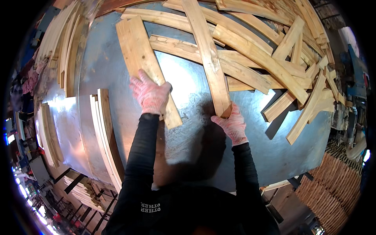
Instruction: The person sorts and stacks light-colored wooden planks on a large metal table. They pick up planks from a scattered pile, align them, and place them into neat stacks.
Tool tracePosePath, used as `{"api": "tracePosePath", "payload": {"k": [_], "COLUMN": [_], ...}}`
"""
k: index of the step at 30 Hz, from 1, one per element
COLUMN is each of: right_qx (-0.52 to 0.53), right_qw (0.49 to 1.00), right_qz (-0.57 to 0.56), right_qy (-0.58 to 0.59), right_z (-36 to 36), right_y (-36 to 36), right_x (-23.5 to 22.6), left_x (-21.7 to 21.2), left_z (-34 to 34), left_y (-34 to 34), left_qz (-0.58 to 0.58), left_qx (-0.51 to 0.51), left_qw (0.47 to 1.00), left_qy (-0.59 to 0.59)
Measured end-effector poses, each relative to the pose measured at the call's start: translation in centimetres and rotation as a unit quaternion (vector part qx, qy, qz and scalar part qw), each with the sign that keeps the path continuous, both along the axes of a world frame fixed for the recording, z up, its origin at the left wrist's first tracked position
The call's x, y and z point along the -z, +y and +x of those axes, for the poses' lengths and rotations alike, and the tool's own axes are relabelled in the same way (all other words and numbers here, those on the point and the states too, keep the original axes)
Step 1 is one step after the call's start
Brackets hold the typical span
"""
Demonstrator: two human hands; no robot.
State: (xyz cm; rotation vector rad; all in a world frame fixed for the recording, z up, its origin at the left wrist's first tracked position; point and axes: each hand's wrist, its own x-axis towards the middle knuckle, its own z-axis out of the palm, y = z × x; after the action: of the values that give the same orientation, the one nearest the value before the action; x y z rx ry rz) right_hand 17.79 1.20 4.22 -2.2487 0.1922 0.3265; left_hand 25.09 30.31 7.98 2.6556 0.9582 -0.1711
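**Two gloved hands on two boards at a metal table**

Workshop clutter is ringing a large sheet-metal table (117, 70), its shiny top catching a bright glare near the middle. Taking that glare as the landmark: the left hand (150, 94), in a pink-speckled knit glove, is resting just left of it, lying on top of a wide flat board (145, 62). Its fingers (139, 76) are pressing down across the board's face with the thumb hooking the right edge, so they are curling over the wood rather than spreading free. That board is running from the far left of the glare down to a spot just below the hand.

Right of the glare, the right hand (232, 124), gloved the same, is closing its fingers (221, 117) around the near end of a long narrow slat (207, 55). The slat is stretching away from the hand, past the glare, to the far edge of the table.

Counted: two hands, two boards in hand, one each. Beyond the glare and to its right, a loose heap of slats (270, 58) is lying crisscrossed, too many and too overlapped to count. Left of the glare, a stack of curved strips (103, 129) is standing on edge.
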Motion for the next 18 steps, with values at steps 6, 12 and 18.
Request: {"api": "tracePosePath", "payload": {"k": [6,12,18], "right_qx": [0.046,0.05,0.016], "right_qw": [0.917,0.924,0.943], "right_qz": [0.36,0.378,0.319], "right_qy": [0.168,0.032,-0.092], "right_z": [0.2,5.6,29.0], "right_y": [2.0,6.1,14.4], "right_x": [-1.5,-3.1,-9.9], "left_x": [1.3,1.0,1.7], "left_z": [-6.8,-10.9,-15.3], "left_y": [1.9,2.0,2.3], "left_qz": [0.036,0.027,0.023], "left_qx": [0.01,0.042,0.054], "left_qw": [0.999,0.999,0.998], "left_qy": [0.03,-0.008,0.016]}}
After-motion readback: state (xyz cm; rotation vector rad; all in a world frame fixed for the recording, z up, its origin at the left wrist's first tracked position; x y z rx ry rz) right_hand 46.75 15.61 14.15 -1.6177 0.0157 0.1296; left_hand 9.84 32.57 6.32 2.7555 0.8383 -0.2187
